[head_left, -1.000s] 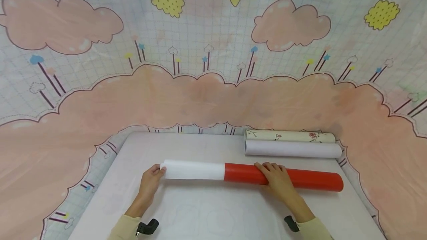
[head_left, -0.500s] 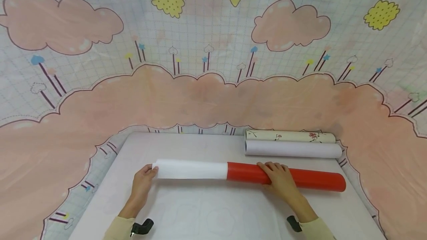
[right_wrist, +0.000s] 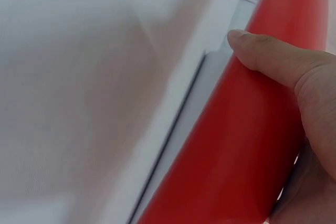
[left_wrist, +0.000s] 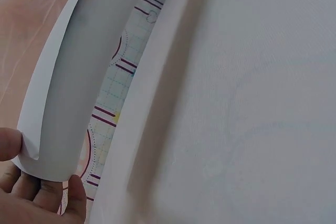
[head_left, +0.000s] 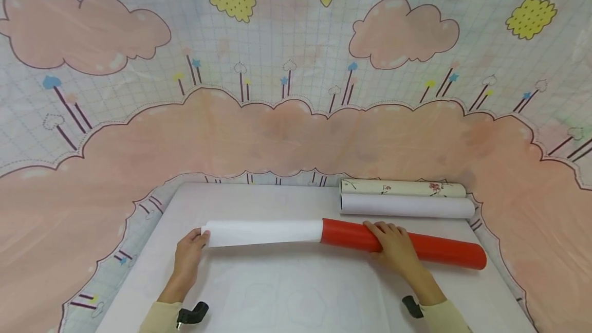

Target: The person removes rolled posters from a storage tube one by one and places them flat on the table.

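Where the white table [head_left: 259, 204] spreads beneath both hands, a red tube [head_left: 444, 251] slants through the right hand [head_left: 398, 248], apparently lifted off the surface, though whether its far right end touches is unclear. The right hand grips it near mid-length, thumb on the near side, fingers over the top. It looks light, smooth and fairly stiff, so a wrap of the whole hand should suit it better than fingertips, while a hard squeeze could dent it or bind what lies inside. Beyond the right hand lie a plain roll [head_left: 407, 206] and, just behind it, a flowered roll [head_left: 402, 188]. Between the hands, white paper [head_left: 263, 233] reaches from the tube's left end, curled lengthwise with one long edge overlapping. It is probably very light, springy and easily creased, so its outer end, with the overlapping layers taken together, seems the best hold. There the left hand [head_left: 187, 256] pinches it between thumb and fingers.
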`<state>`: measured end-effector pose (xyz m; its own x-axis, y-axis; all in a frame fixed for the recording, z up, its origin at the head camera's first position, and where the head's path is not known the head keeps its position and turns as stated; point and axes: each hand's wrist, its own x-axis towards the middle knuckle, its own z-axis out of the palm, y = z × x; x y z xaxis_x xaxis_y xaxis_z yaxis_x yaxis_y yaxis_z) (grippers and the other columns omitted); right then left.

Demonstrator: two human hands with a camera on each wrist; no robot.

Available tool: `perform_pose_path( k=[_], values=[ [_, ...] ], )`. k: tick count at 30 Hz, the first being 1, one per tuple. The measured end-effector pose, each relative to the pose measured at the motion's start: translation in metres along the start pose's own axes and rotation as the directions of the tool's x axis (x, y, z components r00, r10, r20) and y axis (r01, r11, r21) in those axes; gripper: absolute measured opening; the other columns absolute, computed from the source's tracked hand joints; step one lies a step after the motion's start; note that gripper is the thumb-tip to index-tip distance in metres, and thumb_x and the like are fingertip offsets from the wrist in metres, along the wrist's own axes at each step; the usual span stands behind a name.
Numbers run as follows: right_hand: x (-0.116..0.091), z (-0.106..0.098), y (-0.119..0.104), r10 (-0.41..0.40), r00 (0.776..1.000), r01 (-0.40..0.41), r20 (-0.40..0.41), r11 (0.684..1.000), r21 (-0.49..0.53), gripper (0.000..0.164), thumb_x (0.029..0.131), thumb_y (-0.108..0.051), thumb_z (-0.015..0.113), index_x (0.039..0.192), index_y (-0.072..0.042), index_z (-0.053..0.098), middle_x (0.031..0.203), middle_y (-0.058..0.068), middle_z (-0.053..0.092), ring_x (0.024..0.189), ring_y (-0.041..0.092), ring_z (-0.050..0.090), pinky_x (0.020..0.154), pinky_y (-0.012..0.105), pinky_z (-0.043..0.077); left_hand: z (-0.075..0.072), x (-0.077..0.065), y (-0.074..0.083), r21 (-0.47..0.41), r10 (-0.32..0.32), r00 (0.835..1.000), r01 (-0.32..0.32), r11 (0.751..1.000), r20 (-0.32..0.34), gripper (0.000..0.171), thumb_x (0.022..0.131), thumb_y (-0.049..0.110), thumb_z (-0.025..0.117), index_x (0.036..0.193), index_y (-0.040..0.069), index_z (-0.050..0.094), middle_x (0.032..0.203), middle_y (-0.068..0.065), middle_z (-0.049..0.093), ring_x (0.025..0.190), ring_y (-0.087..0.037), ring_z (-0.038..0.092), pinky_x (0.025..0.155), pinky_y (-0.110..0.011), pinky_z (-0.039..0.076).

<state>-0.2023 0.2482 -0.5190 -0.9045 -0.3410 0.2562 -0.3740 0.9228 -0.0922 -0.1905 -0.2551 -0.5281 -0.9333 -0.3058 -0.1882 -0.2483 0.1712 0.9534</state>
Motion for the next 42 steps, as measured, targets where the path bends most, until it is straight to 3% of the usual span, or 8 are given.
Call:
perform_pose_path(
  k=[4, 12, 20, 26, 30, 33, 37, 42],
  values=[
    [-0.001, -0.001, 0.007, 0.028, 1.000, -0.028, 0.013, 1.000, 0.011, 0.080, 0.068, -0.029, 0.089, 0.139, -0.018, 0.053, 0.121, 0.010, 0.064, 0.111, 0.035, 0.058, 0.096, 0.059, 0.044, -0.007, 0.000, -0.003, 0.008, -0.005, 1.000, 0.005, 1.000, -0.022, 0.050, 0.104, 0.029, 0.045, 0.137, -0.009, 0.045, 0.141, -0.029, 0.049, 0.088, 0.013, 0.048, 0.102, -0.036, 0.041],
    [-0.001, 0.002, 0.027, 0.028, 0.999, -0.028, 0.040, 1.000, 0.001, 0.079, 0.071, -0.028, 0.088, 0.140, -0.016, 0.052, 0.122, 0.012, 0.063, 0.112, 0.037, 0.058, 0.097, 0.061, 0.043, -0.017, 0.000, -0.008, -0.022, -0.016, 0.999, 0.015, 1.000, -0.039, 0.052, 0.104, 0.030, 0.044, 0.139, -0.009, 0.042, 0.143, -0.027, 0.047, 0.089, 0.015, 0.050, 0.078, -0.003, 0.041],
    [0.000, 0.006, 0.046, -0.020, 0.999, 0.020, 0.049, 1.000, 0.000, 0.079, 0.070, -0.031, 0.088, 0.139, -0.015, 0.053, 0.123, 0.014, 0.064, 0.112, 0.038, 0.058, 0.096, 0.061, 0.043, -0.022, -0.003, -0.007, -0.014, -0.032, 0.999, 0.031, 0.999, -0.034, 0.057, 0.105, 0.037, 0.042, 0.141, -0.008, 0.041, 0.147, -0.023, 0.044, 0.110, -0.005, 0.048, 0.092, -0.014, 0.039],
    [0.003, 0.010, 0.056, -0.051, 0.996, 0.051, 0.070, 0.999, 0.002, 0.078, 0.071, -0.031, 0.087, 0.139, -0.015, 0.053, 0.124, 0.015, 0.063, 0.113, 0.039, 0.058, 0.097, 0.061, 0.043, -0.025, -0.004, -0.006, -0.017, -0.036, 0.998, 0.035, 0.999, -0.045, 0.056, 0.105, 0.036, 0.042, 0.140, -0.006, 0.042, 0.145, -0.021, 0.045, 0.100, 0.006, 0.049, 0.083, -0.004, 0.037],
    [0.005, 0.014, 0.062, -0.059, 0.996, 0.059, 0.073, 0.998, -0.002, 0.078, 0.070, -0.030, 0.088, 0.137, -0.014, 0.054, 0.124, 0.015, 0.063, 0.114, 0.040, 0.057, 0.096, 0.062, 0.043, -0.025, -0.003, -0.007, -0.039, -0.041, 0.998, 0.040, 0.998, -0.039, 0.057, 0.105, 0.037, 0.040, 0.142, -0.007, 0.039, 0.147, -0.021, 0.044, 0.118, -0.012, 0.049, 0.106, -0.024, 0.040],
    [0.007, 0.015, 0.067, -0.056, 0.996, 0.056, 0.070, 0.998, 0.008, 0.078, 0.069, -0.028, 0.088, 0.138, -0.014, 0.054, 0.126, 0.016, 0.062, 0.115, 0.040, 0.057, 0.098, 0.063, 0.041, -0.026, -0.003, -0.007, -0.040, -0.042, 0.999, 0.040, 0.998, -0.034, 0.058, 0.105, 0.038, 0.039, 0.142, -0.007, 0.038, 0.147, -0.020, 0.043, 0.122, -0.017, 0.046, 0.112, -0.037, 0.035],
    [0.011, 0.015, 0.074, -0.043, 0.996, 0.041, 0.075, 0.999, 0.019, 0.078, 0.070, -0.026, 0.088, 0.139, -0.013, 0.053, 0.129, 0.017, 0.061, 0.118, 0.042, 0.055, 0.101, 0.065, 0.039, -0.028, -0.004, -0.005, -0.023, -0.042, 0.998, 0.041, 0.999, -0.044, 0.058, 0.104, 0.038, 0.040, 0.141, -0.006, 0.040, 0.146, -0.020, 0.044, 0.112, -0.006, 0.048, 0.106, -0.030, 0.038],
    [0.013, 0.012, 0.079, -0.029, 0.993, 0.027, 0.111, 1.000, 0.014, 0.077, 0.072, -0.024, 0.087, 0.140, -0.012, 0.051, 0.132, 0.019, 0.059, 0.121, 0.043, 0.053, 0.102, 0.066, 0.037, -0.029, -0.004, -0.006, -0.012, -0.048, 0.997, 0.047, 0.999, -0.056, 0.058, 0.105, 0.039, 0.040, 0.142, -0.006, 0.040, 0.146, -0.020, 0.045, 0.122, -0.018, 0.046, 0.107, -0.032, 0.038]
  ],
)
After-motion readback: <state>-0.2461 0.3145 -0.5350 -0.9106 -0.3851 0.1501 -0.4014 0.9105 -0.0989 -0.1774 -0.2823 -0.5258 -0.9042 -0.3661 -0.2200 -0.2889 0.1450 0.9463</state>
